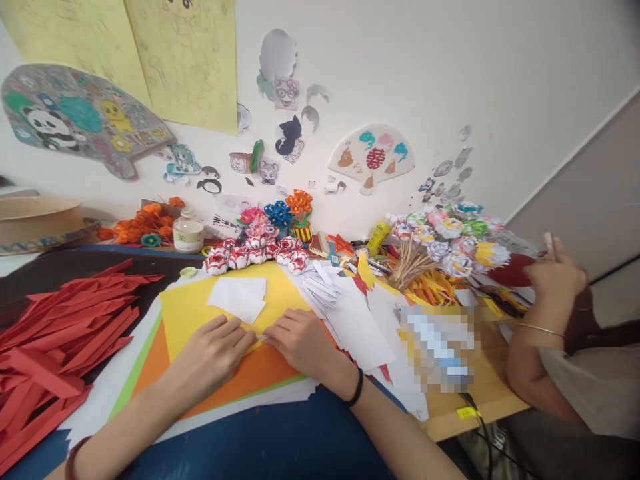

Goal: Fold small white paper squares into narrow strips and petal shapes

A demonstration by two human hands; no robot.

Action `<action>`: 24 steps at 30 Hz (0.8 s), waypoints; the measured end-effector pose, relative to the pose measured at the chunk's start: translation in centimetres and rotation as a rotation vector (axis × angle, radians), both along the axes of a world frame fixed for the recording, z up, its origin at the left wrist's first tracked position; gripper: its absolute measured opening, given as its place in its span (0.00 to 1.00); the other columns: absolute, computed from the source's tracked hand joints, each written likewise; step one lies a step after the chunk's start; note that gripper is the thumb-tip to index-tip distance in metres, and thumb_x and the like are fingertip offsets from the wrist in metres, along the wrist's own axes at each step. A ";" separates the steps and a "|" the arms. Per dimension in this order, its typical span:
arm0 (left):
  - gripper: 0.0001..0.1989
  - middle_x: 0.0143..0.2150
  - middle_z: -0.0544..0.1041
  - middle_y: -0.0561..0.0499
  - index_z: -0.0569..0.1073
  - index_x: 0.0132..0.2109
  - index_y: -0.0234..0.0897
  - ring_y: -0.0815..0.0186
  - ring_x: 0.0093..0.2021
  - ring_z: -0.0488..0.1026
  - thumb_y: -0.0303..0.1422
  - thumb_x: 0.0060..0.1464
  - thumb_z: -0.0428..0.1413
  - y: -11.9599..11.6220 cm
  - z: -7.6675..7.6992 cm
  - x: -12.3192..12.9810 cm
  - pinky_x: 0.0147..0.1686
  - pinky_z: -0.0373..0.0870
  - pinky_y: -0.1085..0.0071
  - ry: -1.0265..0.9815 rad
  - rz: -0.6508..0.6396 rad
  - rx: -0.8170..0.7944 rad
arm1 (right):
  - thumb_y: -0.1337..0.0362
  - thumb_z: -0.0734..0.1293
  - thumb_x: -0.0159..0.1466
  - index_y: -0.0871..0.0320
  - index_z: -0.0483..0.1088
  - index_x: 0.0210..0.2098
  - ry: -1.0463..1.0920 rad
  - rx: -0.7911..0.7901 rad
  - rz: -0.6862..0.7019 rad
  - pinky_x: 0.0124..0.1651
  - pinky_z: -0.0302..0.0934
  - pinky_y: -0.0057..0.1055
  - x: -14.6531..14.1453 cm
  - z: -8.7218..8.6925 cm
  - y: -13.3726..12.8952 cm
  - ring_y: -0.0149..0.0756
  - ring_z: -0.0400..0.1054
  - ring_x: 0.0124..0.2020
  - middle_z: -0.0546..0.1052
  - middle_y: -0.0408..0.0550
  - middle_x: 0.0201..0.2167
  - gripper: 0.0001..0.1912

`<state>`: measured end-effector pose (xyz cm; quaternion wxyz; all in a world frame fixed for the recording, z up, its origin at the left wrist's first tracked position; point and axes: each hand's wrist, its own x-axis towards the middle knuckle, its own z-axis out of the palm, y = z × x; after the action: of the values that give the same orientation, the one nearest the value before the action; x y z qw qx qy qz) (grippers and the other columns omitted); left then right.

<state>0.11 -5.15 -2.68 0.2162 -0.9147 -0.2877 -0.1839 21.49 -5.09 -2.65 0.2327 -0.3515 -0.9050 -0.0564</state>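
Observation:
My left hand and my right hand are close together over a stack of coloured paper, fingers curled and pinching. Between their fingertips shows a small piece of white paper, mostly hidden by the fingers. Beneath them lie a yellow sheet and an orange sheet, with green and white edges poking out below. Just beyond my hands, several white paper pieces rest on the yellow sheet. A fan of thin white paper strips is right of that.
Folded red paper strips cover the left side. A glue jar, red-white paper flowers and a paper flower bouquet line the back. At right, another person's hand holds something small. A pixelated patch hides something on the brown board.

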 end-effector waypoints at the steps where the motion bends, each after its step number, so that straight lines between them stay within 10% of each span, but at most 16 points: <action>1: 0.12 0.26 0.68 0.50 0.70 0.33 0.35 0.63 0.29 0.63 0.23 0.62 0.45 0.0 0.0 0.1 0.32 0.54 0.65 0.006 -0.005 0.005 | 0.62 0.59 0.70 0.59 0.73 0.33 0.016 -0.014 -0.012 0.33 0.52 0.31 -0.1 -0.4 0.1 0.34 0.64 0.31 0.74 0.46 0.26 0.14; 24: 0.10 0.27 0.70 0.50 0.71 0.35 0.36 0.61 0.33 0.64 0.22 0.60 0.47 -0.5 0.6 0.6 0.33 0.55 0.64 -0.100 -0.017 -0.036 | 0.74 0.59 0.65 0.60 0.70 0.32 0.118 0.039 0.190 0.33 0.55 0.32 0.4 -1.1 1.0 0.35 0.61 0.30 0.73 0.47 0.26 0.10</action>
<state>0.67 -5.65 -2.07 0.1835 -0.9105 -0.2937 -0.2259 21.89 -4.08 -3.70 0.2965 -0.2621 -0.9178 -0.0309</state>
